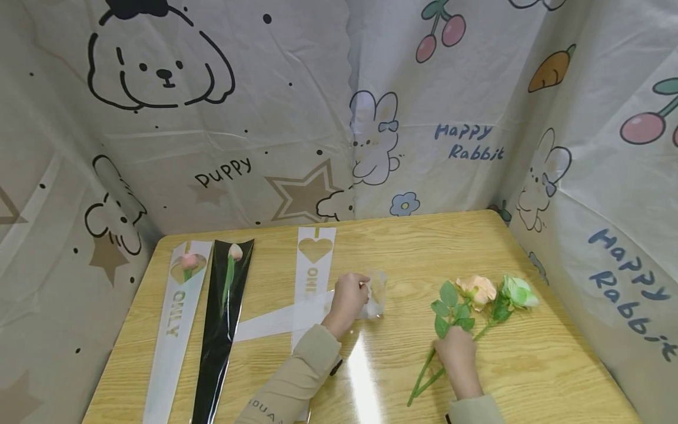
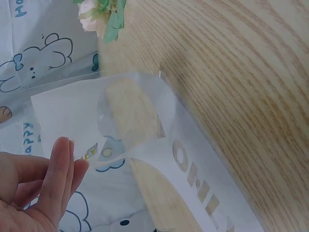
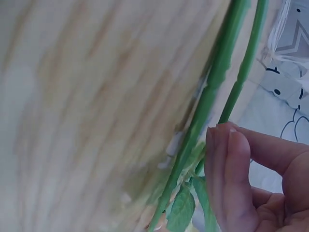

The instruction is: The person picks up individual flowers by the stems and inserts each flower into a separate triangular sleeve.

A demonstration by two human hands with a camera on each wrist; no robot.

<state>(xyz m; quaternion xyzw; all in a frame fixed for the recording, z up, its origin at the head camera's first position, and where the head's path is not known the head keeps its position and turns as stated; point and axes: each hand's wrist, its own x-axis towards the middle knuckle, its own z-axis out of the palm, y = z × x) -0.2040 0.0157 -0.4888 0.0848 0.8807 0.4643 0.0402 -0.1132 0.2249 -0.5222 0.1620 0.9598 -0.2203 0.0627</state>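
Note:
My left hand pinches a white and clear flower sleeve near its wide end. In the left wrist view that sleeve shows a heart-shaped window and cut-out letters, close to the fingertips. On the right of the table, my right hand pinches a green stem of the peach rose, just below its leaves. Beside it lies a green and white rose, whose stem crosses the first one under the hand.
Another white sleeve with a heart window lies upright behind the left hand. At the left are a white sleeve with a pink flower and a black sleeve with a pale pink tulip. A printed curtain surrounds the table.

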